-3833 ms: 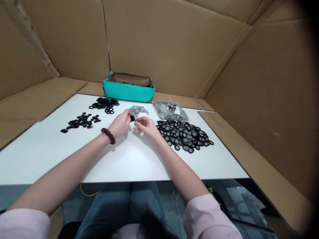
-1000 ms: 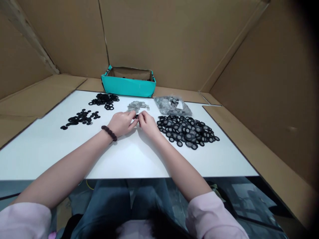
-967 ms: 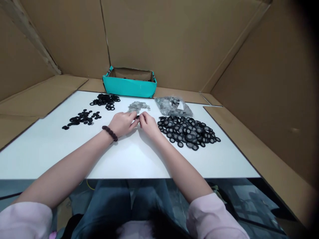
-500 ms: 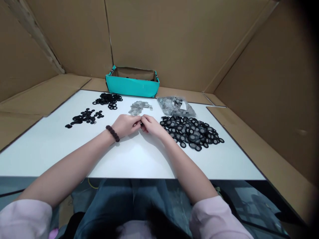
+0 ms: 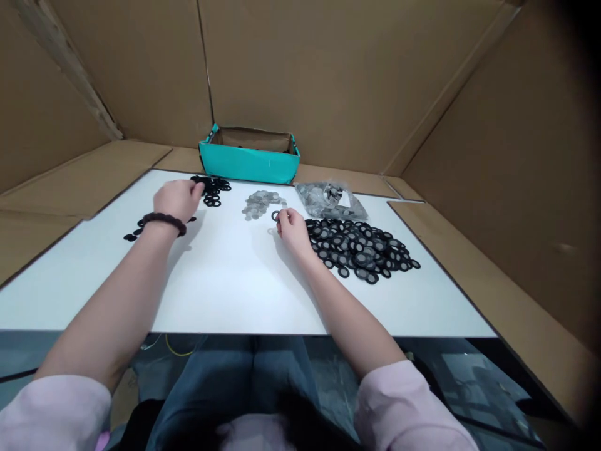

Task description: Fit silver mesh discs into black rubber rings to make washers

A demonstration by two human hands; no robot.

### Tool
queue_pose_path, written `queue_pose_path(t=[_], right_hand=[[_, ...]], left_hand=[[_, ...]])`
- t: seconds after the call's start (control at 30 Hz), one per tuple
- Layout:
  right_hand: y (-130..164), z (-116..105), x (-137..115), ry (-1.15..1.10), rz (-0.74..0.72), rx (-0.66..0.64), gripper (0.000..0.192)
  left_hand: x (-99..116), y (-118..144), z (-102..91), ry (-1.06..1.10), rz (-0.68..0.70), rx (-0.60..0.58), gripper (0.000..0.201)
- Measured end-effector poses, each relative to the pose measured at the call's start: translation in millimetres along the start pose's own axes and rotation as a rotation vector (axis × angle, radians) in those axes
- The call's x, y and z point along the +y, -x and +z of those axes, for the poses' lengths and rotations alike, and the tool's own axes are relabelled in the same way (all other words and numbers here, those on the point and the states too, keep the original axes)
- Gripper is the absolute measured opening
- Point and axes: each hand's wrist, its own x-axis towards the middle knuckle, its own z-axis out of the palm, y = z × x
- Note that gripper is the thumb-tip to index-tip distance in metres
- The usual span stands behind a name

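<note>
My right hand (image 5: 292, 230) pinches a small black ring (image 5: 275, 216) just above the white table, beside the grey translucent discs (image 5: 260, 203). My left hand (image 5: 177, 199), with a dark beaded band at the wrist, is held over the left side, its thumb and forefinger close to the pile of black rings (image 5: 213, 188). Its fingers are curled, and anything between them is hidden. Below and behind that hand, small black discs (image 5: 133, 235) are partly covered. Right of my right hand spreads a large heap of black-rimmed discs with grey centres (image 5: 361, 247).
A clear plastic bag (image 5: 323, 199) of grey pieces lies at the back right. A teal box (image 5: 248, 164) stands behind the white table (image 5: 235, 288) with dark contents just visible. Cardboard walls (image 5: 328, 75) enclose the back and sides.
My hands were together at the middle; they have come apart. My left hand has moved left and back to the black rings. My right hand has shifted slightly right, with a black ring now visible.
</note>
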Motion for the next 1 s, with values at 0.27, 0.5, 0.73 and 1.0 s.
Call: queue_pose_path(t=[0.27, 0.5, 0.73, 1.0], right_hand=[[1.1, 2.1, 7.5, 0.207, -0.173, 0.139, 0.025], [-0.2, -0.4, 7.6, 0.218, -0.219, 0.161, 0.024], [-2.0, -1.4, 8.5, 0.239, -0.265, 0.191, 0.023], [-3.1, -0.6, 7.6, 0.250, -0.300, 0.207, 0.021]], left_hand=[[-25.4, -6.8, 3.5, 0.010, -0.316, 0.057, 0.037], [-9.8, -7.0, 13.3, 0.274, -0.035, 0.134, 0.023], [17.2, 4.3, 28.9, 0.505, 0.229, 0.166, 0.019], [71.4, 1.4, 21.5, 0.444, 0.306, 0.077, 0.042]])
